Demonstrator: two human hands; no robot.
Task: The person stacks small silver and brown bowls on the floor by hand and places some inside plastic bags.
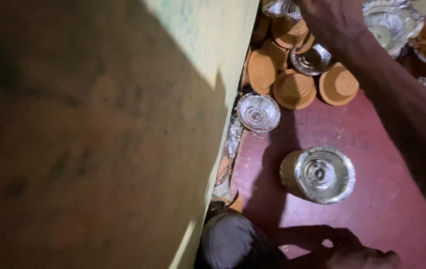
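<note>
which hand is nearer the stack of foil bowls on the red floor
Left. The left hand is just below the stack of foil bowls; the right hand is far above it, over the clay bowls.

R arm: comes in from the right edge, runs diagonally up toward far-centre; forearm bare, long, fully extended.
R wrist: roughly straight, in line w/ forearm.
R hand (325, 17): at the far top edge, back of hand toward camera, partly cut off by frame. Fingers out of view, so grip can't be judged.
L hand (362, 258): near bottom edge, right of centre; only knuckles/top of hand show, rest cropped. Looks loosely curled, low down; grip unclear.
L arm: not visible.
Knee/leg: bent knee in dark fabric at near bottom centre, just left of L hand.
Spacing: hands well apart, one far, one near.
</note>
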